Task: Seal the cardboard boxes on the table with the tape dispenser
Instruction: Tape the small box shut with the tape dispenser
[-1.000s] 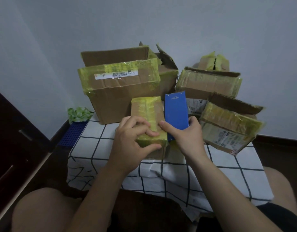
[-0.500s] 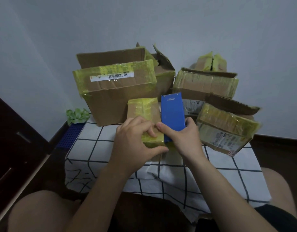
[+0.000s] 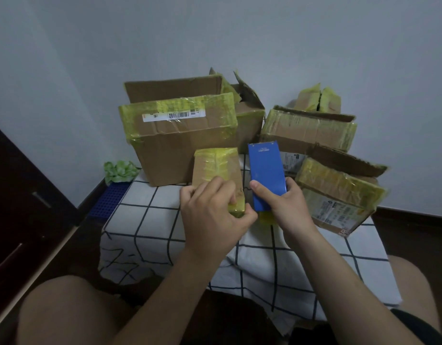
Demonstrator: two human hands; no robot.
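Yellow-taped box (image 3: 215, 168), blue tape dispenser (image 3: 266, 175)

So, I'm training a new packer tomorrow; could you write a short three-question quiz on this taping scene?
1. True or false: the right hand holds the blue tape dispenser.
2. Which hand grips the small taped box? A) left hand B) right hand C) neither
3. Fill in: the large box with the barcode label stands ___ the small taped box.
Key: 1 true; 2 A; 3 behind.

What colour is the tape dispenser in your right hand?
Blue, seen clearly in the head view: the tape dispenser, held by the right hand.
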